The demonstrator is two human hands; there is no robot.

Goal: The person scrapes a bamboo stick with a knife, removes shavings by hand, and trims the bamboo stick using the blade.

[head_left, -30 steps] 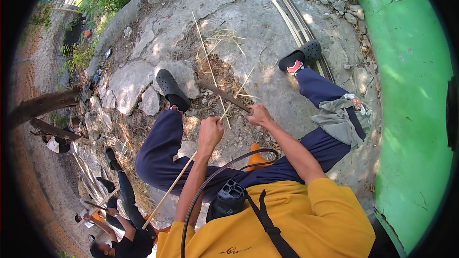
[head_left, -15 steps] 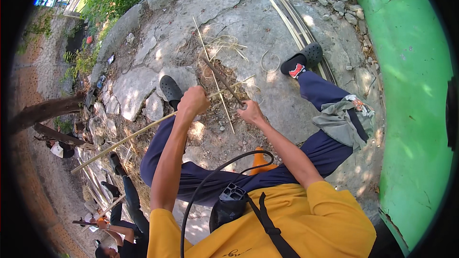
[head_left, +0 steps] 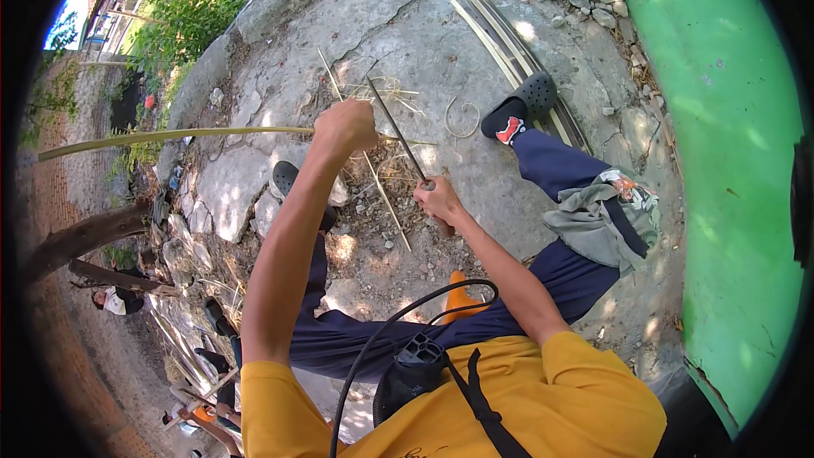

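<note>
- Left hand [head_left: 345, 127], clenched around a long, pale bamboo-like strip [head_left: 195, 132], held above the cracked concrete ground [head_left: 280, 59], its long end jutting left past the raised kerb [head_left: 202, 76]
- Right hand [head_left: 437, 197], wrapped around the handle of a long, dark-bladed knife [head_left: 394, 129], the blade angled up near the left fist
- The blade seems to cross the strip's short end; contact is unclear, and a slip could cut the left fingers
- The far end could snag in the leafy shrub [head_left: 182, 21] and twist the strip
- A black cable [head_left: 373, 335] loops over the lap and could catch a forearm
</note>
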